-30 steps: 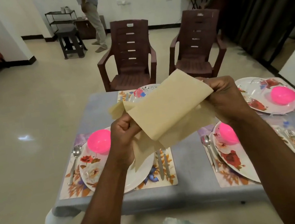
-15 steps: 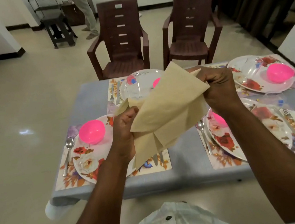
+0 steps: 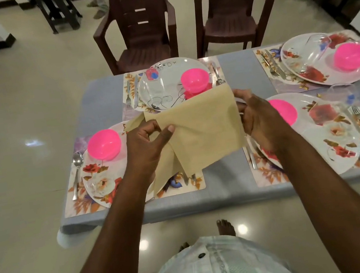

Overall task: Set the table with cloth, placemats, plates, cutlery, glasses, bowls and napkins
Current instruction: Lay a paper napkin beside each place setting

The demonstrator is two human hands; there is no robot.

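Four places laid on the grey tablecloth: floral placemats, plates, pink bowls, cutlery, clear glasses. Only napkins left, seemingly. Held above the near edge, a beige napkin, pinched by left hand and right hand, apart at either side. Beyond the table, two brown chairs; nothing blocking.
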